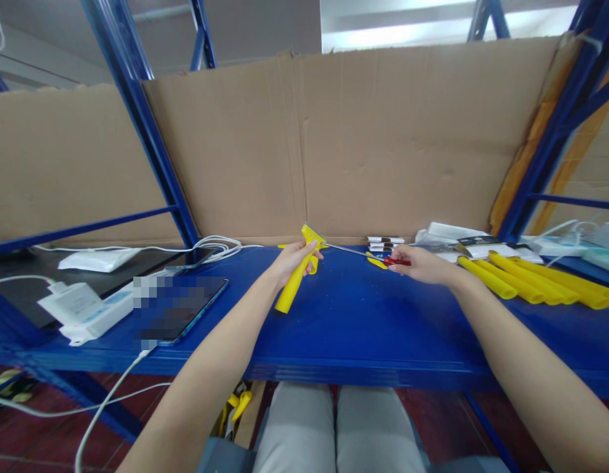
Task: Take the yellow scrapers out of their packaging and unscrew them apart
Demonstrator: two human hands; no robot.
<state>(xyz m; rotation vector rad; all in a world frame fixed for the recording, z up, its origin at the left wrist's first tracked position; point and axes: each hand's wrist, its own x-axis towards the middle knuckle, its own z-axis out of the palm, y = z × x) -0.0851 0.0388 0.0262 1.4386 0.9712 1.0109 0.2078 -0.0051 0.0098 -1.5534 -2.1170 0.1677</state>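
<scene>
My left hand (295,257) is closed around a yellow plastic scraper (290,289), its round handle slanting down toward me and its flared head (311,234) pointing away. My right hand (422,265) grips the red handle of a screwdriver (353,250). The long metal shaft runs left to the scraper's head; whether its tip sits on a screw is too small to tell. More yellow parts (314,265) lie behind and beside my left fingers, partly hidden. A small yellow piece (376,261) rests on the blue shelf (363,328) close to the screwdriver.
Several yellow tubes (525,279) lie at the right, with white packets (452,233) behind them. To the left are a phone (196,312) on a cable and a white power strip (104,318). A cardboard sheet (383,144) and blue posts (156,138) bound the back.
</scene>
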